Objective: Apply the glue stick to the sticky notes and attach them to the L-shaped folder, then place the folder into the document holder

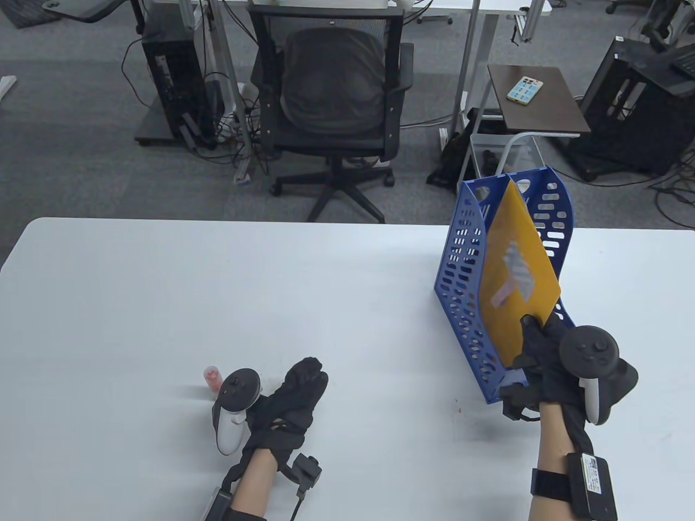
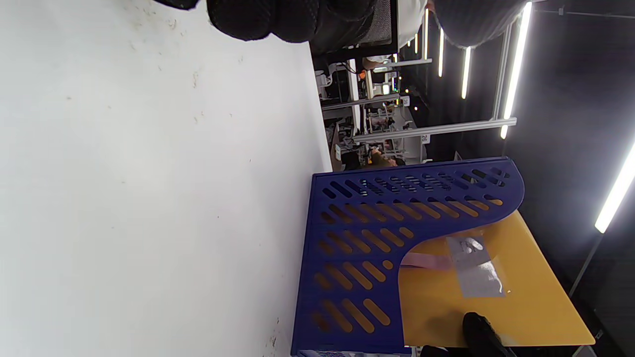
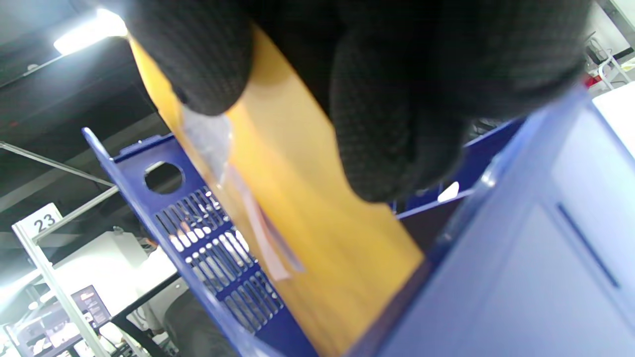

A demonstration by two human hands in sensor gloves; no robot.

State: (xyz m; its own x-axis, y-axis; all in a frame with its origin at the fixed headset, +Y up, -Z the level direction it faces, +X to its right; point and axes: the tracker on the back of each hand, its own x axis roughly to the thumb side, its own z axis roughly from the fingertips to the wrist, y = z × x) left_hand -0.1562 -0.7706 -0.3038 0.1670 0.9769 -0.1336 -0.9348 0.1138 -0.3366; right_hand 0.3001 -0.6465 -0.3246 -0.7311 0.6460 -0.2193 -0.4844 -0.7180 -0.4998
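Note:
A yellow L-shaped folder (image 1: 516,271) stands on edge inside the blue document holder (image 1: 461,293) at the table's right, its lower part within a slot. My right hand (image 1: 535,347) pinches the folder's near lower corner. Sticky notes (image 1: 516,271) show on its face, also as a pale patch (image 2: 474,267) in the left wrist view. My left hand (image 1: 301,388) rests on the table at centre-left, fingers relaxed and holding nothing. The glue stick (image 1: 212,378) stands just left of that hand's tracker. In the right wrist view my gloved fingers (image 3: 397,124) cover the folder (image 3: 317,238) above the holder (image 3: 208,238).
The white table (image 1: 163,304) stretches left of the holder. Beyond its far edge stand an office chair (image 1: 334,108), a small side table (image 1: 535,97) with a phone on it, and computer towers on the floor.

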